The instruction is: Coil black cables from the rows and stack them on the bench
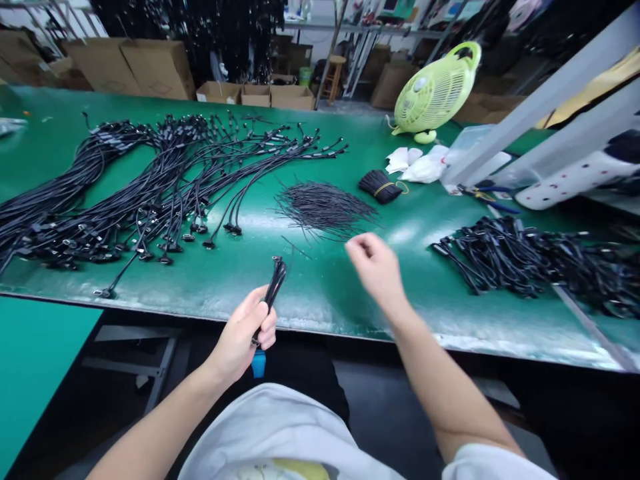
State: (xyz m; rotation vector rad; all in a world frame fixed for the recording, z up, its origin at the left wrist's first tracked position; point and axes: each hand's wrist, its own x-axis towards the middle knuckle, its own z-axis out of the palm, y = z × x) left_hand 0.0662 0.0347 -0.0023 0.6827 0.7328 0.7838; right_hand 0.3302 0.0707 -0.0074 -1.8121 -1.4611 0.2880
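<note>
My left hand (246, 327) is wrapped round a folded black cable (275, 281), held upright just over the table's front edge. To its right, my right hand (376, 268) has its fingers curled together in a pinch. Whether a thin tie is between those fingertips is too small to make out. Just beyond that hand lies a loose pile of thin black ties (320, 207). A bundle of similar black strips (379, 185), bound with a yellow band, sits behind the pile to the right.
Long loose black cables (165, 167) with connectors cover the left of the green table (320, 293). Folded black cables (520, 257) are heaped at the right. Behind them are pliers (493, 197), white bags (425, 165), a grey post (530, 100) and a green fan (435, 90).
</note>
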